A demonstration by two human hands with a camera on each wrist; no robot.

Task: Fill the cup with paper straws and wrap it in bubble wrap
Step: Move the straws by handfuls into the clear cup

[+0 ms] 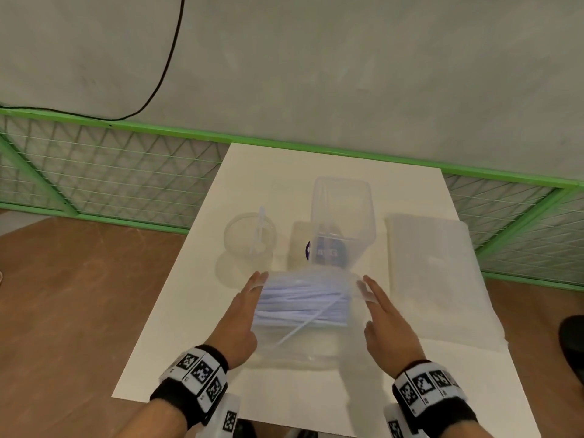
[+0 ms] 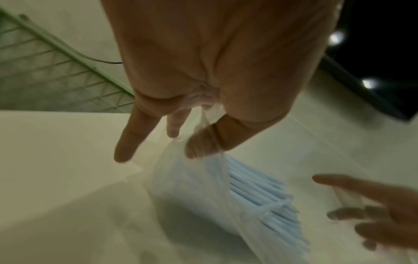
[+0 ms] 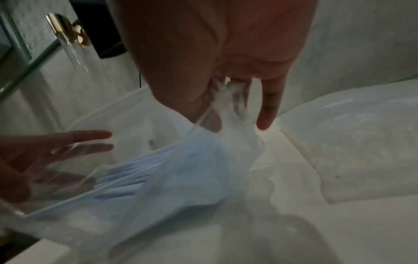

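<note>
Left of centre in the head view: clear cup [image 1: 249, 235] upright on the white bench [image 1: 196, 311], one or two straws already leaning inside. Just right of it, a taller clear square container [image 1: 343, 213] with something purple-labelled showing behind it. Below these, centre frame: clear plastic bag [image 1: 303, 311] of pale blue paper straws [image 1: 300, 306], lifted off the bench between both hands. Left hand [image 1: 241, 317] at the bag's left edge, grip pinching the film between thumb and middle fingers [image 2: 199, 146], forefinger straight and free. Right hand [image 1: 384, 317] at the right edge, grip likewise pinching a gathered bit of film, forefinger extended. Far right: flat stack of bubble wrap [image 1: 433, 273] lying on the bench, untouched.

Judged handling: bag film thin, slippery, stretchy, likely to slide or tear under a hard tug, so best held at the gathered edges as now. Straws very light, stiff along their length yet easily crushed or kinked; best taken mid-bundle, loosely. Cup light and tippy, needing steadying near its base during filling. Bubble wrap soft, springy, best lifted by a corner.
</note>
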